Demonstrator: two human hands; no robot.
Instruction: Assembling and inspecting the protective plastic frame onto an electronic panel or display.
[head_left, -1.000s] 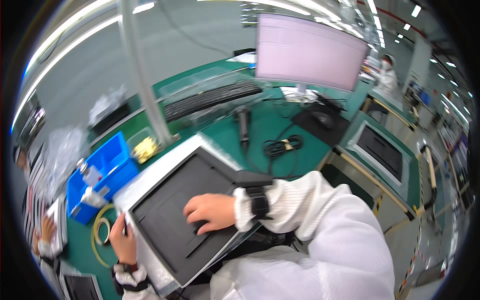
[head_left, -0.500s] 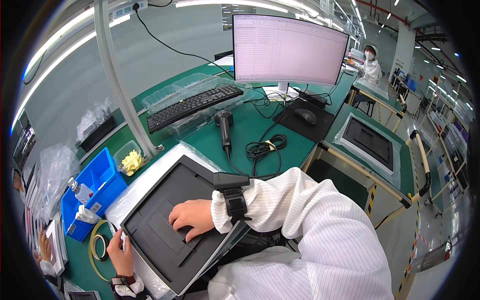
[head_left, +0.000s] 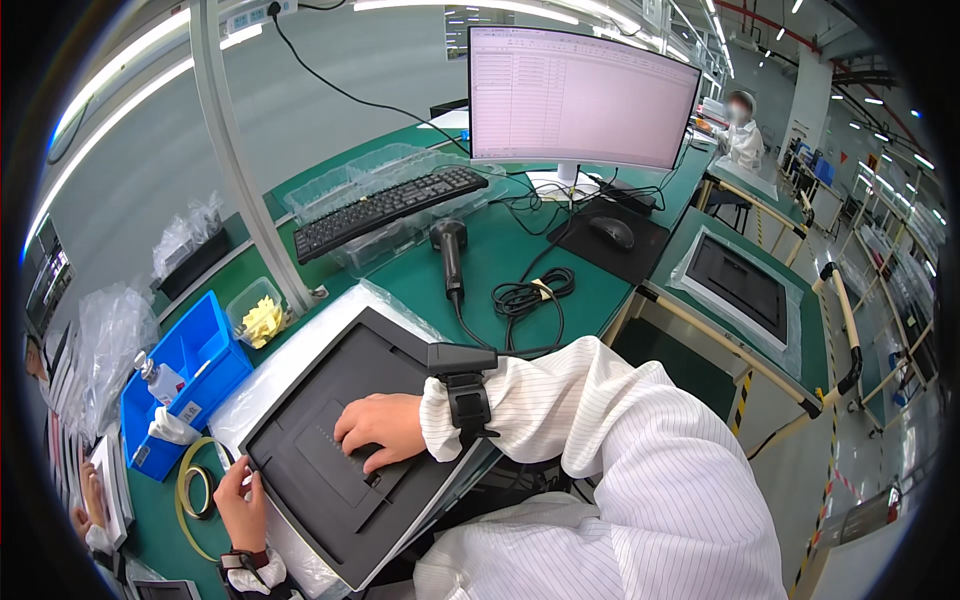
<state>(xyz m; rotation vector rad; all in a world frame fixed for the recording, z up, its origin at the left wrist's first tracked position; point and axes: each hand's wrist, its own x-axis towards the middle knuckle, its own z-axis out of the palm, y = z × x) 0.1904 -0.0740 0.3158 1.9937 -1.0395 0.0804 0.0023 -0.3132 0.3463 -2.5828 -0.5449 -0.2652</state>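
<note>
A black rectangular panel [head_left: 315, 400] with a raised inner rectangle and a pale rim lies tilted on clear plastic wrap [head_left: 270, 372] at the bench's near edge. My right hand [head_left: 385, 428] rests on the panel's middle, fingers bent downward and thumb apart from them. Beside that thumb a small dark piece or slot shows, too small to name. At the panel's left corner, my left hand [head_left: 241, 508] has thumb and forefinger closed on the pale rim. Left of it lie rolls of yellowish tape [head_left: 186, 500].
A blue divided bin [head_left: 190, 380] holds a bottle; yellow scraps fill a clear tub [head_left: 258, 318]. Behind are a scanner [head_left: 452, 265] with coiled cable, a keyboard [head_left: 390, 212], monitor [head_left: 580, 100] and mouse [head_left: 612, 233]. Another panel [head_left: 740, 285] lies right. Another person's hand [head_left: 93, 495] is far left.
My right hand has shifted slightly left and up on the panel, its thumb drawn in. My left hand stays on the rim. The other person's hand at far left has moved slightly.
</note>
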